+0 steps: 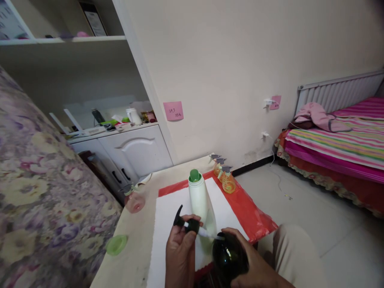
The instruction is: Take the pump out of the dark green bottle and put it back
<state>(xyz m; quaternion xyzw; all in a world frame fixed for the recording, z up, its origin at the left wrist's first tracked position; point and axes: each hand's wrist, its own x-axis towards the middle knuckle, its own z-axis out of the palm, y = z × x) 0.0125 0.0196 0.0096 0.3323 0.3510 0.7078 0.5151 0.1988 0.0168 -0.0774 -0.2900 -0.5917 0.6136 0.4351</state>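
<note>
The left hand (pixel 181 248) has its thumb and fingers clamped on the collar of a black pump head (pixel 192 226), nozzle end up and to the left. The white dip tube (pixel 206 233) extends from the pump head toward the right hand (pixel 253 258), which is wrapped around the side of a dark bottle (pixel 229 258). The tube's tip lies against or at the upper end of this bottle; whether it has entered the neck cannot be told. The step in hand is judged to be handling of the pump at the bottle mouth; insertion cannot be distinguished from withdrawal. The next move appears to call for a steady right-hand grip and a tube kept in line with the neck. Just beyond the left hand stands a pale green bottle (pixel 198 196), upright on a white sheet (pixel 169 224). Left of that hand lies a green lid (pixel 117 245).
</note>
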